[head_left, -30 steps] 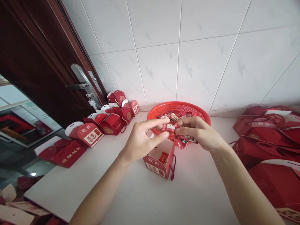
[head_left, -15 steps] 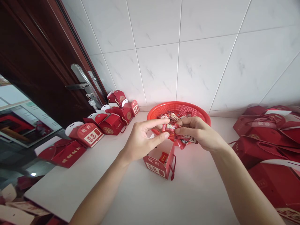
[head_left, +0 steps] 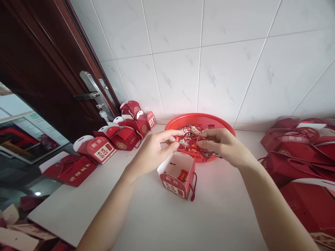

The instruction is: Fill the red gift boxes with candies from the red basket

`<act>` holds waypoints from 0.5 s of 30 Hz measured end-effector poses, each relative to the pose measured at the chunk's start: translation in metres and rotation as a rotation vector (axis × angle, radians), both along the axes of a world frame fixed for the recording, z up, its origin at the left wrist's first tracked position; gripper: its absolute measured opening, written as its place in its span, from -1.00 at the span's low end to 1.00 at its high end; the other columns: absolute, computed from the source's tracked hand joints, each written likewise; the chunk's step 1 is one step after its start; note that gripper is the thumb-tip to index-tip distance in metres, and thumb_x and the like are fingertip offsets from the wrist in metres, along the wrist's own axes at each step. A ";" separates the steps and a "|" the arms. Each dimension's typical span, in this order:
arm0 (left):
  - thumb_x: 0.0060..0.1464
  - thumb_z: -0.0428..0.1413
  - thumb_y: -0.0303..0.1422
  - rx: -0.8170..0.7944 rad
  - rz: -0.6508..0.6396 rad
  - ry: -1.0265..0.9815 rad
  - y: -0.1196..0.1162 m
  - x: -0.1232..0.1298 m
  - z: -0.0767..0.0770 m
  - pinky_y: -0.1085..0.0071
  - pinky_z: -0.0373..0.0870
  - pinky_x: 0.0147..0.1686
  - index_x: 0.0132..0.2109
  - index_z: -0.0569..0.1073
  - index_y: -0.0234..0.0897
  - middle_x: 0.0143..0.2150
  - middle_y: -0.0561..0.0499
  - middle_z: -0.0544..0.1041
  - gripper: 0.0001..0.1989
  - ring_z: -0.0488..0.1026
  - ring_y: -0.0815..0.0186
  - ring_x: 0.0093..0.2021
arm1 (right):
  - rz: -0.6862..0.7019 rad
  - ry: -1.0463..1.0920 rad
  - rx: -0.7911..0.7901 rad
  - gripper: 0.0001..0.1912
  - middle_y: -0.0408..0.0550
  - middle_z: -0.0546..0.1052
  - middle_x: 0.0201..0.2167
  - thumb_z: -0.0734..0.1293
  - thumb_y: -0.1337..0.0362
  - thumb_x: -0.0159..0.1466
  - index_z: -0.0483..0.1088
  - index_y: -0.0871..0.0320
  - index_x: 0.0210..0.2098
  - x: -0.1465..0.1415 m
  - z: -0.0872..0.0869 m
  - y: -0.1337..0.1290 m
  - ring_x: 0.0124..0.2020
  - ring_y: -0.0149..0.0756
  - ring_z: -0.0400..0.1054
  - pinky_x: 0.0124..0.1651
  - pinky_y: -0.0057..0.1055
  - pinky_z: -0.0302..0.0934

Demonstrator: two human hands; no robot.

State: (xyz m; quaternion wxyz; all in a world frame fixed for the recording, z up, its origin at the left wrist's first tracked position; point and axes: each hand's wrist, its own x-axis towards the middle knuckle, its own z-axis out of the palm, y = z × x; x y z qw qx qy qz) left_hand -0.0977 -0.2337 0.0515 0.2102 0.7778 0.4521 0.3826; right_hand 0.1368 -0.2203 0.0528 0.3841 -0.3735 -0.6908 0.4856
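Note:
An open red box [head_left: 174,174] with gold-and-white lettering and a red cord handle stands on the white table, a small red packet [head_left: 182,175] inside it. Behind it, a red plastic basket [head_left: 200,118] holds several red wrapped sweets [head_left: 190,142]. Over the basket's left side, my left hand [head_left: 154,150] pinches the edge of a red wrapped sweet between thumb and fingertips. My right hand [head_left: 226,146], at the basket's right side, has its fingers closed on dark red wrapped sweets.
Several closed red gift boxes [head_left: 102,150] line the table's left edge beside a dark door [head_left: 52,62]. More red boxes [head_left: 295,146] are piled at the right. A tiled wall [head_left: 178,80] rises behind the basket.
My hands have moved slightly apart, my left hand shifting left. More of the open box and of the sweets in the basket now shows between them.

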 end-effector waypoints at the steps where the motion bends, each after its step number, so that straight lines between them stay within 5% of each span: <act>1: 0.19 0.17 -0.31 -0.019 0.006 0.054 0.000 -0.003 0.002 0.38 0.53 -0.13 0.11 0.56 -0.22 -0.23 0.00 0.69 -0.65 0.63 0.22 -0.19 | -0.020 -0.004 0.010 -0.83 -0.21 0.29 -0.59 0.37 0.23 0.22 0.45 0.19 -0.45 0.002 0.001 0.000 -0.56 -0.45 0.09 -0.51 -0.42 -0.07; 6: 0.14 0.12 -0.42 -0.134 -0.184 0.384 -0.004 -0.005 0.008 0.41 0.40 -0.37 -0.23 0.65 -0.16 -0.33 0.04 0.66 -0.81 0.55 0.27 -0.41 | -0.038 -0.026 0.027 -0.80 -0.23 0.27 -0.60 0.37 0.24 0.23 0.40 0.17 -0.50 0.004 0.003 -0.002 -0.56 -0.45 0.09 -0.51 -0.42 -0.05; 11: 0.08 0.09 -0.46 -0.032 -0.257 0.537 0.000 0.000 -0.011 0.27 0.31 -0.10 -0.54 0.53 -0.14 -0.60 0.06 0.48 -0.73 0.43 0.21 -0.39 | 0.010 -0.057 0.034 -0.74 -0.20 0.31 -0.61 0.34 0.30 0.23 0.31 0.16 -0.57 -0.004 0.001 -0.004 -0.55 -0.43 0.15 -0.50 -0.42 0.00; 15: 0.15 0.02 -0.47 0.002 -0.190 0.616 0.005 0.003 -0.020 0.20 0.27 -0.01 -0.47 0.55 -0.16 -0.55 0.03 0.49 -0.70 0.46 0.19 -0.32 | -0.008 -0.083 0.076 -0.72 -0.22 0.29 -0.61 0.34 0.30 0.24 0.28 0.15 -0.58 -0.005 -0.001 -0.003 -0.56 -0.45 0.10 -0.52 -0.43 -0.05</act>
